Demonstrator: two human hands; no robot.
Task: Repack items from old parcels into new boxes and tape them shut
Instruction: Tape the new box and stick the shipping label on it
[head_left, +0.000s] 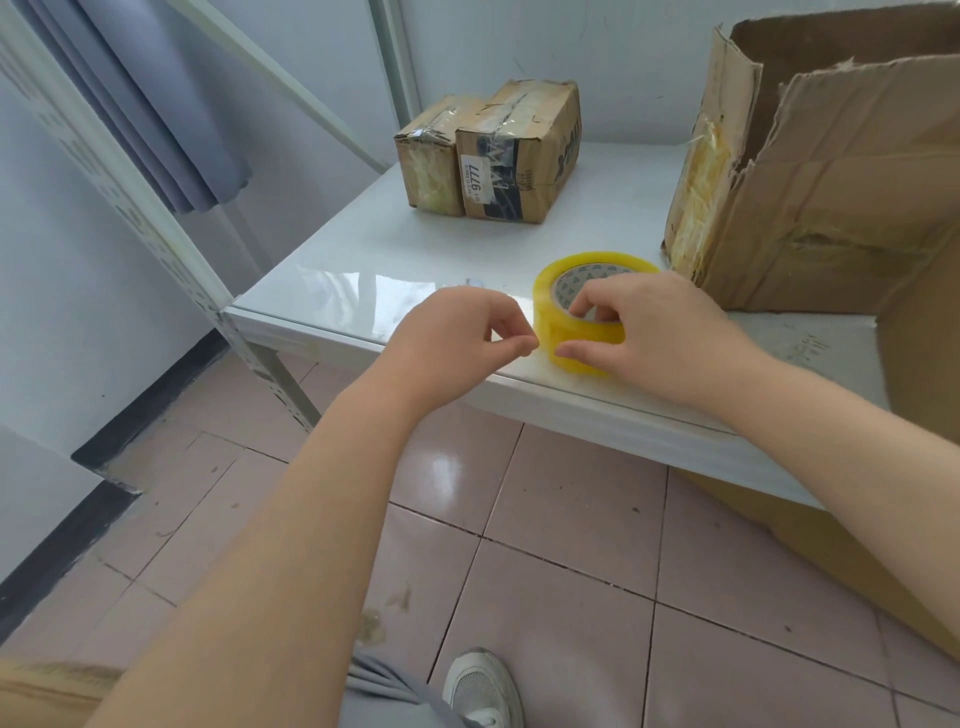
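A yellow roll of packing tape (566, 291) lies flat near the front edge of the white table (363, 270). My right hand (660, 332) grips the roll, fingers over its top rim and thumb against its side. My left hand (457, 332) is just left of the roll, thumb and forefinger pinched together at the roll's outer face; whether they hold the tape's end I cannot tell. Two small taped cardboard parcels (493, 150) stand side by side at the back of the table. A large torn, open cardboard box (831, 208) stands at the right.
A flat sheet of cardboard (924, 374) hangs over the table's right front edge toward the floor. White metal shelf posts (156, 234) rise at the left, with a grey curtain (171, 104) behind. My shoe (483, 691) is on the pink tiled floor.
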